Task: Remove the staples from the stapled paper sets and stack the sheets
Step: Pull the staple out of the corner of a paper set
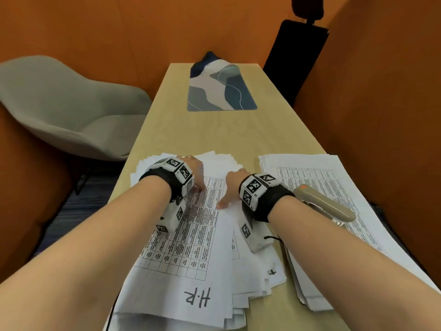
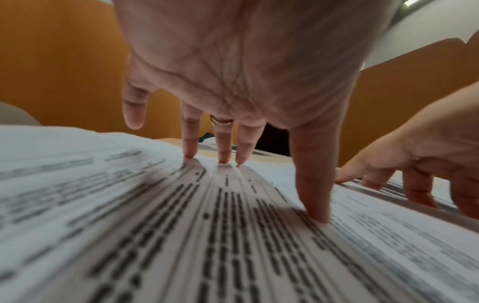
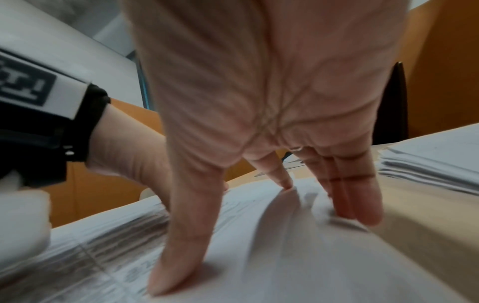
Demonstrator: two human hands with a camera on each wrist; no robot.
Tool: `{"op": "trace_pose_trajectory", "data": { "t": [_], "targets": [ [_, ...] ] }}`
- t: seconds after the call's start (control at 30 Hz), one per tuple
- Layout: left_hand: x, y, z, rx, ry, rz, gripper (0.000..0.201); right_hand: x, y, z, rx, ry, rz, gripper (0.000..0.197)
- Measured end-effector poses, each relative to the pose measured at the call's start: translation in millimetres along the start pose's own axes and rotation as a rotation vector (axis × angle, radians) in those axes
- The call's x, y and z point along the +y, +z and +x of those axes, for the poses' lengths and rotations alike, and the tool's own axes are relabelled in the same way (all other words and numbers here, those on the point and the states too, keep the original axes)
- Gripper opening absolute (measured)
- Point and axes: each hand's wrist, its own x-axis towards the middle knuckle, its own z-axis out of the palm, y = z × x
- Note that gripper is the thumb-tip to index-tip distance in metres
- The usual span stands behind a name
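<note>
**Many sheets lie loose, more sets wait**

A fanned pile of sheets (image 1: 191,235) lies before me on the worktop (image 1: 214,132). A second pile (image 1: 334,187) at my right carries the staple tool (image 1: 327,204); I judge it is still to do. My left hand (image 1: 193,168) and right hand (image 1: 232,185) hold nothing. Their spread fingers (image 2: 314,196) press the top sheet flat.

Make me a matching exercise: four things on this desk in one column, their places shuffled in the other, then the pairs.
1. stapler
2. mat
3. left hand
4. chair

A. left of the desk
B. on the right pile
C. far end of the desk
D. fingertips on the left pile

Pairs: 1-B, 2-C, 3-D, 4-A
</note>
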Motion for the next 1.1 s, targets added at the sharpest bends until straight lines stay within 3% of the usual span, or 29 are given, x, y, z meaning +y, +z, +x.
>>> {"op": "trace_pose_trajectory", "data": {
  "t": [0.17,0.27,0.33,0.43,0.5,0.67,0.73,0.93,1.03,1.1],
  "targets": [
    [-9.5,-1.9,10.0,-0.015,-0.034,0.019,0.09,-3.9,-4.9,9.9,0.004,0.126,0.054,0.129],
    [-14.3,-0.9,11.4,0.011,-0.024,-0.027,0.094,-10.8,-6.2,12.8,0.003,0.139,0.125,0.139],
    [-18.7,3.5,13.6,0.031,-0.006,-0.08,0.095,-12.9,-8.9,13.5,0.095,0.171,0.275,0.126],
    [-23.7,10.5,16.0,0.054,0.044,-0.179,0.092,-4.8,-13.4,14.4,0.32,0.142,0.259,0.049],
    [-24.2,10.8,14.2,0.079,0.075,-0.239,0.088,0.3,-15.9,10.5,0.394,0.108,0.232,0.02],
    [-30.5,12.0,8.4,0.148,0.13,-0.377,0.106,8.9,-17.7,5.8,0.522,0.009,0.454,0.038],
    [-33.6,10.1,4.9,0.202,0.137,-0.425,0.093,12.4,-21.6,-2.4,0.526,-0.025,0.548,0.039],
    [-51.1,-6.2,-10.6,0.356,0.184,-0.649,0.026,18.2,-31.1,-24.0,0.547,-0.108,0.875,0.028],
    [-58.1,-11.3,-23.8,0.38,0.212,-0.853,0.035,17.4,-32.8,-35.0,0.582,-0.106,0.897,0.012],
    [-59.4,-15.5,-37.1,0.34,0.234,-0.94,0.028,17.0,-32.5,-41.6,0.557,-0.094,0.91,0.009]
  ]
}}
